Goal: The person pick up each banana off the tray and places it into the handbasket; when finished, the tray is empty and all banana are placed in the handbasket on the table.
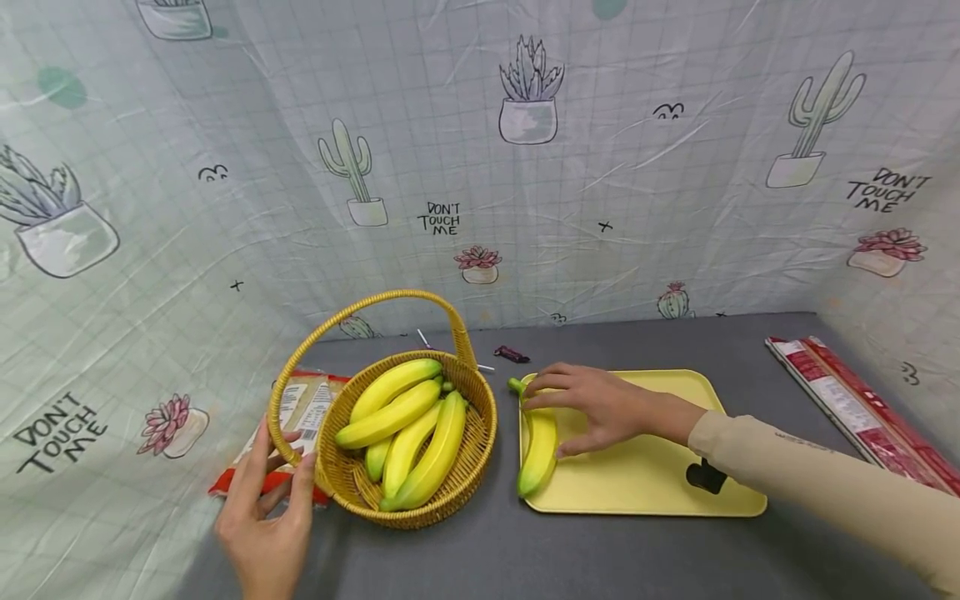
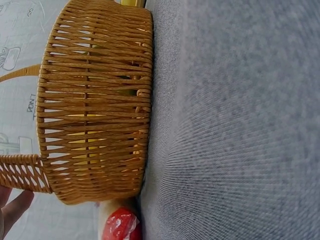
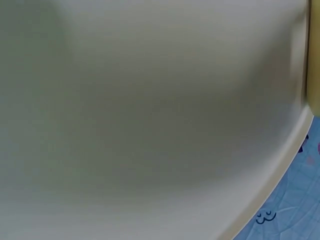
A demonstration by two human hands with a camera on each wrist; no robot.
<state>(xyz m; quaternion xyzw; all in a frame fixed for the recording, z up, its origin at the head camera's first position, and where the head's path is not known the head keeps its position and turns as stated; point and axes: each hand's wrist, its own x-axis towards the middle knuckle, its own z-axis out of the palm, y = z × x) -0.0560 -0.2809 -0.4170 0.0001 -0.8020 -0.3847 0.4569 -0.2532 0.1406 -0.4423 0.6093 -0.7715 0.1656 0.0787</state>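
A banana [image 1: 538, 454] lies along the left end of the yellow tray [image 1: 637, 492], its stem pointing to the back. My right hand [image 1: 592, 404] grips it from above, fingers across its upper part and thumb at its right side. Left of the tray stands a round wicker basket [image 1: 480, 450] with an arched handle [image 1: 360, 302]; several bananas [image 1: 397, 417] lie inside. My left hand [image 1: 266, 508] holds the handle's near left base between thumb and fingers. In the left wrist view, fingertips [image 2: 19, 205] touch that base beside the woven basket wall [image 2: 95, 110].
A red-edged plastic packet [image 1: 300, 408] lies behind and left of the basket. A small dark wrapped candy [image 1: 512, 354] and a thin white stick [image 1: 423, 338] are near the back. A long red and white package [image 1: 862, 408] lies right of the tray. A printed curtain [image 1: 600, 183] hangs behind.
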